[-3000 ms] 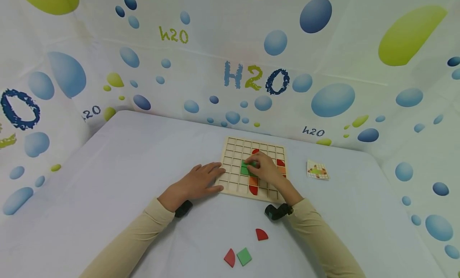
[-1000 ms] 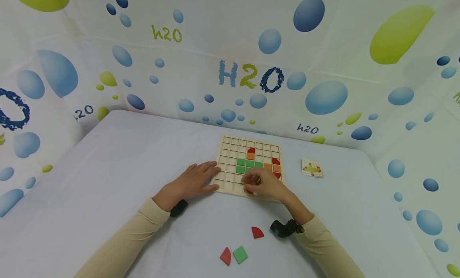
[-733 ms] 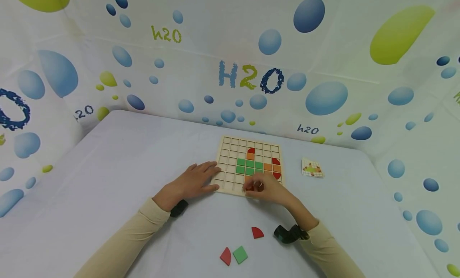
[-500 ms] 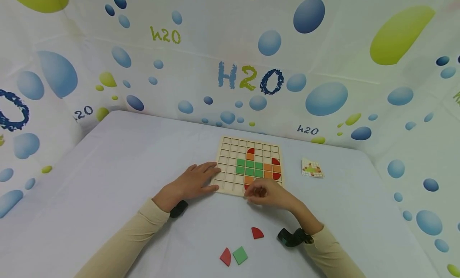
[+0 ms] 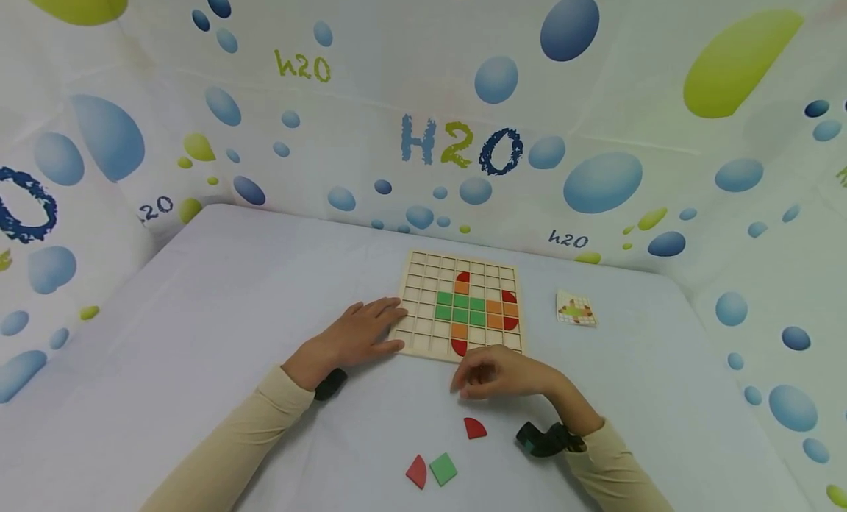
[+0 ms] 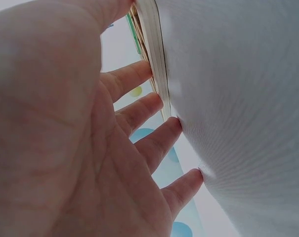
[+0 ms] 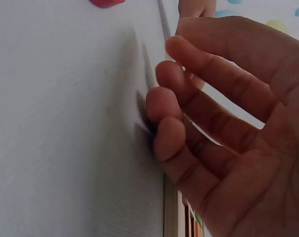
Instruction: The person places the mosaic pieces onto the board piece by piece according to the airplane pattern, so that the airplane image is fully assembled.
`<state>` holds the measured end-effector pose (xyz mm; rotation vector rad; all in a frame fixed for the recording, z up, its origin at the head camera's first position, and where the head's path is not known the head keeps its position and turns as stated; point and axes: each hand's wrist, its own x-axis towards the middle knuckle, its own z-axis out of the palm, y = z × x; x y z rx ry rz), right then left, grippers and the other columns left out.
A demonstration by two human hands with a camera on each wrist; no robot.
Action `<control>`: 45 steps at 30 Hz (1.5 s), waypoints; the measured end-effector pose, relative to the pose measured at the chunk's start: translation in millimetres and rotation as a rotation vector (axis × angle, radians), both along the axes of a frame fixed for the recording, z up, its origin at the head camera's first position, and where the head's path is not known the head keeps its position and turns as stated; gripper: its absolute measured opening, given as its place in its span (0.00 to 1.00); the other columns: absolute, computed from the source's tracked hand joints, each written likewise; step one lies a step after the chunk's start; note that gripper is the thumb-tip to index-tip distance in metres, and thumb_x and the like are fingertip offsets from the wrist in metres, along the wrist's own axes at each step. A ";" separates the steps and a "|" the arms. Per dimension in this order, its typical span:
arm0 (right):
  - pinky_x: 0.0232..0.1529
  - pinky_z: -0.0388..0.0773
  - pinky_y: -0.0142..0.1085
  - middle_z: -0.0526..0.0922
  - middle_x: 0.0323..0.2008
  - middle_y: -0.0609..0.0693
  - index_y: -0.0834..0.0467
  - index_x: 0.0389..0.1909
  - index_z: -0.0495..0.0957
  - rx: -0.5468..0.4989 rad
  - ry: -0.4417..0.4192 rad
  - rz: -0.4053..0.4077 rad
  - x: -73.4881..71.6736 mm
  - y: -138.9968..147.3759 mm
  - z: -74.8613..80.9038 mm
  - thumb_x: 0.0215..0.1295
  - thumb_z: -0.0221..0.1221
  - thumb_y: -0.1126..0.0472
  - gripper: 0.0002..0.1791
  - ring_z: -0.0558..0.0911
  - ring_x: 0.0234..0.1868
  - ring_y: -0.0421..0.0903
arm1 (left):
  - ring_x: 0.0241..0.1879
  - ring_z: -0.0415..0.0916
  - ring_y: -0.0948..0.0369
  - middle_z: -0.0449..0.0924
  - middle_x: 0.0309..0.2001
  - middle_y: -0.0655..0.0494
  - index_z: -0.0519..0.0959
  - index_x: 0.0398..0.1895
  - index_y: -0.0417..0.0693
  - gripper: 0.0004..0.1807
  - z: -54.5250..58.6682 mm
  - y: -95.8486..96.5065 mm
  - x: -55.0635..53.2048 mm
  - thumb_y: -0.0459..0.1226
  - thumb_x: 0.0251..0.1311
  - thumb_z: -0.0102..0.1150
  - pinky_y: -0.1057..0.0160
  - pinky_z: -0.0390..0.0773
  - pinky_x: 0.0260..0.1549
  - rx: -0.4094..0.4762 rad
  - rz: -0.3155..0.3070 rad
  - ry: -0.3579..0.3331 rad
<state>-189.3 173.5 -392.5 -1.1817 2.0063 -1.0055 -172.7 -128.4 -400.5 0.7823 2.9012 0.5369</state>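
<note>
A wooden grid board (image 5: 418, 291) lies mid-table, with green squares (image 5: 460, 307), orange squares (image 5: 494, 313) and red quarter-circle pieces (image 5: 459, 346) set in its cells. My left hand (image 5: 354, 335) lies spread at the board's left side; its fingertips touch the board's edge in the left wrist view. In front of the board hovers my right hand (image 5: 503, 372), fingers loosely bent and nothing between them in the right wrist view. Below it on the cloth lie a red quarter-circle (image 5: 474, 428), a second red quarter-circle (image 5: 417, 472) and a green square (image 5: 443, 469).
A small printed card (image 5: 576, 309) with a coloured grid pattern lies to the right of the board. White cloth (image 5: 265, 254) covers the table. Behind it hangs a white curtain (image 5: 370, 100) printed with blue and green drops.
My right hand has moved from the green squares down to the board's front edge and off it, uncovering the lower orange and red pieces. The left hand has stayed at the board's side.
</note>
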 end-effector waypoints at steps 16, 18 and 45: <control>0.41 0.70 0.25 0.75 0.39 0.47 0.53 0.45 0.80 0.117 0.091 0.246 17.7 -0.9 14.9 0.54 0.72 0.54 0.19 0.71 0.39 0.38 | 0.70 0.59 0.45 0.61 0.70 0.40 0.65 0.69 0.41 0.31 -0.2 0.1 0.7 0.48 0.69 0.55 0.37 0.59 0.63 0.006 0.007 -0.002; 0.42 0.71 0.26 0.76 0.39 0.46 0.53 0.45 0.79 0.131 0.087 0.232 18.8 -1.2 14.8 0.53 0.73 0.54 0.20 0.71 0.40 0.37 | 0.70 0.59 0.45 0.61 0.70 0.40 0.66 0.69 0.41 0.31 0.1 0.3 1.2 0.48 0.69 0.55 0.37 0.59 0.63 0.010 0.007 -0.005; 0.38 0.73 0.25 0.76 0.35 0.44 0.52 0.42 0.79 0.155 0.120 0.167 18.6 -4.4 11.3 0.56 0.72 0.59 0.15 0.72 0.37 0.33 | 0.69 0.60 0.45 0.62 0.69 0.40 0.66 0.68 0.41 0.30 0.2 -0.1 2.7 0.47 0.69 0.55 0.36 0.60 0.62 0.018 -0.002 0.014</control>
